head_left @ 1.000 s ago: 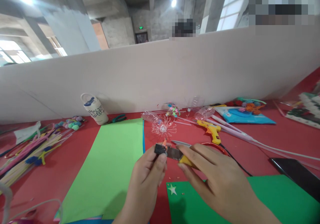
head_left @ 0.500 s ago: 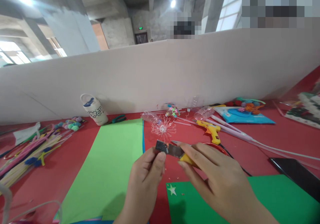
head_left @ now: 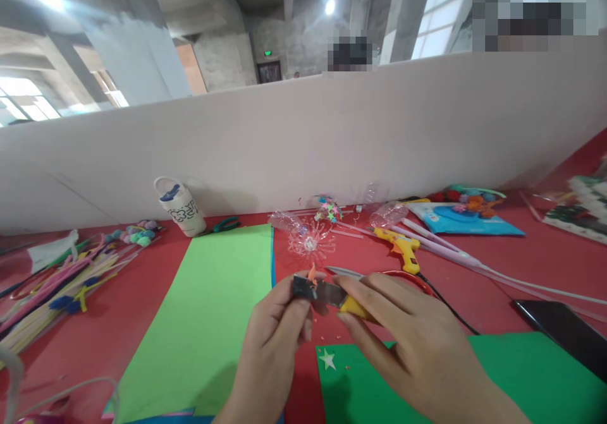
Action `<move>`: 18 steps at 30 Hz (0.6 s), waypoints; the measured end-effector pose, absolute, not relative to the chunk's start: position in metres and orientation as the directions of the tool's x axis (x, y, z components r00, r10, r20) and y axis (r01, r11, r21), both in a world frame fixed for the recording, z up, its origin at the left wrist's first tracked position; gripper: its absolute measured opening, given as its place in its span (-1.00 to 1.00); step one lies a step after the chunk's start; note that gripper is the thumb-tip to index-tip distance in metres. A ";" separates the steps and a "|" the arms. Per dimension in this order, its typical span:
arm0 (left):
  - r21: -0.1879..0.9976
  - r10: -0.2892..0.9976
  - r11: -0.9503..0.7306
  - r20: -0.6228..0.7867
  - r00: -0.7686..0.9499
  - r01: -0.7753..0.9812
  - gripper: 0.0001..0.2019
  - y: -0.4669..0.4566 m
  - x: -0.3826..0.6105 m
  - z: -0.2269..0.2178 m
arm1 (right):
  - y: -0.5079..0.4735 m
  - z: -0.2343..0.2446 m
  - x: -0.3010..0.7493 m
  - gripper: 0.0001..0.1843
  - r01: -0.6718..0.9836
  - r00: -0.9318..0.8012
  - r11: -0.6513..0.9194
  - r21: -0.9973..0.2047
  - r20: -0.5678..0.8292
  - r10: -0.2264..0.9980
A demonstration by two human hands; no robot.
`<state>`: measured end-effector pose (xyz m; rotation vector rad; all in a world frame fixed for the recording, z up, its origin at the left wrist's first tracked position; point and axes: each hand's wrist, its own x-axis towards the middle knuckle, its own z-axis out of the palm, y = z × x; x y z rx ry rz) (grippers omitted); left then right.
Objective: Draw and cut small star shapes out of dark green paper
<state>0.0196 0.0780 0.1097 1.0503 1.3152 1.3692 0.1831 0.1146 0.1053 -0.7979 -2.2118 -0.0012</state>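
Note:
My left hand (head_left: 279, 335) is closed, its thumb and fingers pinching a small flat black piece (head_left: 302, 287). In my closed right hand (head_left: 408, 329) is a yellow-handled knife (head_left: 353, 307); its broad dull blade points left and meets the black piece. A bit of orange material (head_left: 312, 275) stands up where the two come together. Orange crumbs lie on the red table below. A pair of scissors (head_left: 345, 272) with red handles rests behind my right hand, which partly hides it.
Light green sheets (head_left: 203, 323) lie left, a dark green sheet (head_left: 516, 373) right. Beyond are a flower-shaped cut clear plastic piece (head_left: 310, 242), a yellow glue gun (head_left: 401, 247) and a white tumbler (head_left: 183, 212). A black phone (head_left: 559, 329) lies far right. A white partition (head_left: 284, 146) closes off the back.
The black piece and blade have tilted and dropped slightly. The orange bit now sticks up higher above them. My right hand has shifted a little, showing more of the scissors' blades.

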 end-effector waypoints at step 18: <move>0.998 0.983 -0.057 0.050 -0.179 -0.034 -0.79 0.077 0.021 0.108 | 0.115 0.106 0.183 -0.76 0.555 -0.497 0.800 -0.228 0.680 0.538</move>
